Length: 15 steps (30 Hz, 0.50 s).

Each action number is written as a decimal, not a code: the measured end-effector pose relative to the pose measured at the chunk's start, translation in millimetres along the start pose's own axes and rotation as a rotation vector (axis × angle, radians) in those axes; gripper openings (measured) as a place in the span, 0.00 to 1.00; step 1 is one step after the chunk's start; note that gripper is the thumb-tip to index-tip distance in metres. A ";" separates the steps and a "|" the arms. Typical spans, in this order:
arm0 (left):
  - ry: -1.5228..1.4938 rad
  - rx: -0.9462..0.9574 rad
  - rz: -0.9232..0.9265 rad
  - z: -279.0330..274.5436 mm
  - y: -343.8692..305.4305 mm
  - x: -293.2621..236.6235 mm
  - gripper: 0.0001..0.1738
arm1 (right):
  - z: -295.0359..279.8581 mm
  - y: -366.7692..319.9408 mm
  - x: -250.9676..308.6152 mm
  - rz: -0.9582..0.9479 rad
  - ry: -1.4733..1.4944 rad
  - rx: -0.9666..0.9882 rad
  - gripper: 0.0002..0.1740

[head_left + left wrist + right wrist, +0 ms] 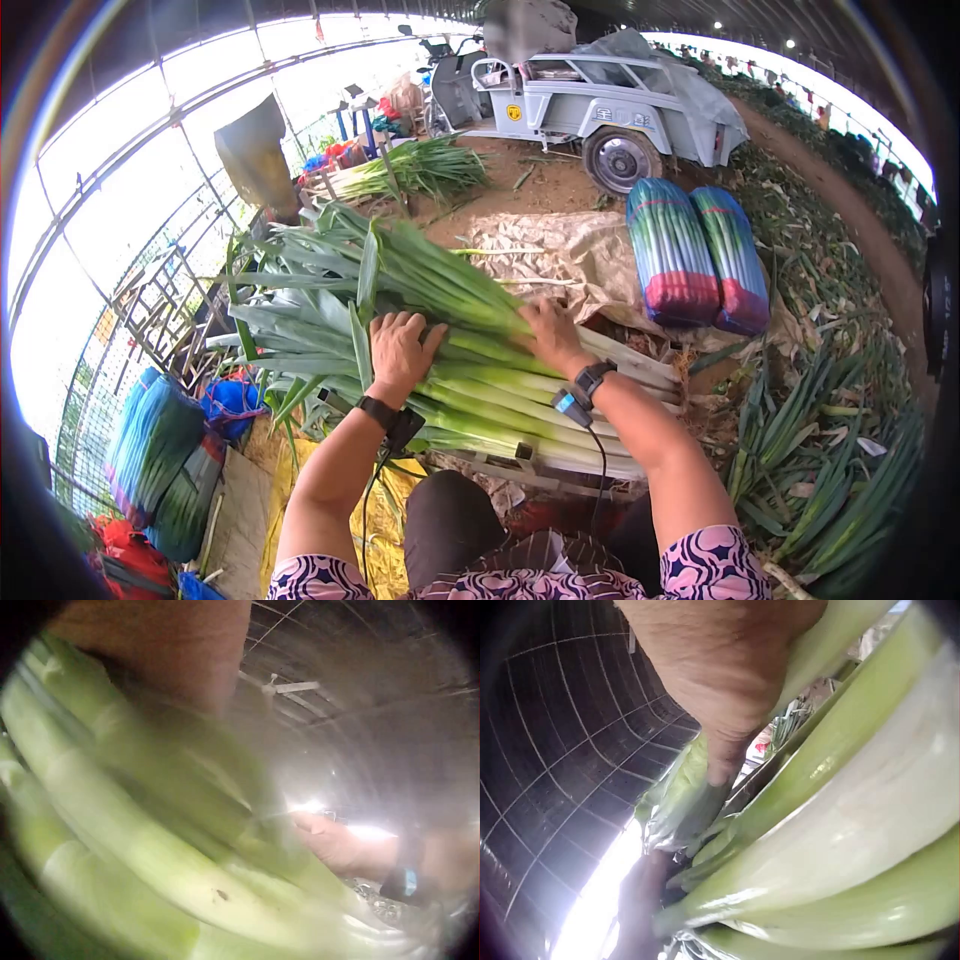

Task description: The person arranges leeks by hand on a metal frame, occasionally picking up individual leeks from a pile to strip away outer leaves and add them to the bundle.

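A large heap of leeks point(490, 400) lies crosswise before me, leaves to the left and pale stems to the right. My left hand point(402, 352) grips leeks where the stems turn into leaves, its fingers bent over them and its thumb spread to the right. Farther right, my right hand point(550, 335) holds the upper stalks near their pale part. The right wrist view shows the right thumb point(724, 757) against a green stalk, with thick stems point(840, 817) close by. In the left wrist view, stalks point(157, 840) hide most of the left hand.
Two wrapped leek bundles point(675, 250) lie on a sheet point(560, 255) at right, ahead of a grey cargo tricycle point(600, 100). Loose leeks point(830, 470) cover the ground at right. More leeks point(410, 168) lie beyond the heap. Wrapped bundles point(160, 440) stand at lower left.
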<state>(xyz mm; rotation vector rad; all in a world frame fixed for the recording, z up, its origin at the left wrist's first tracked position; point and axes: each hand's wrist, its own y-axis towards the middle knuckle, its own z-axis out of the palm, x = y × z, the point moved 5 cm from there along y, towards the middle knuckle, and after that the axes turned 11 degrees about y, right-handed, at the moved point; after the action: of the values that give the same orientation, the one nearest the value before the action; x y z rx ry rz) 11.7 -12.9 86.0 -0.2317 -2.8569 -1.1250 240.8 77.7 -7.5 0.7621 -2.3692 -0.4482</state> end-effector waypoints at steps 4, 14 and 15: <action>0.031 0.005 0.011 10.3 -0.2 4.4 0.16 | 9.2 -13.4 0.7 -0.032 0.087 0.081 0.25; -0.144 0.207 0.212 8.1 19.9 -5.4 0.23 | 13.5 -33.4 -8.9 0.131 0.256 0.150 0.32; -0.067 0.215 0.301 -2.6 14.6 -14.2 0.26 | 9.8 -35.2 -5.8 0.151 0.226 0.166 0.33</action>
<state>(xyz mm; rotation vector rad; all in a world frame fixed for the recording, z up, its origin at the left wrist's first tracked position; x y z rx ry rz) 28.1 -5.8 96.1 -0.6688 -2.8406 -0.7635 252.7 55.2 -34.2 0.6629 -2.2483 -0.0973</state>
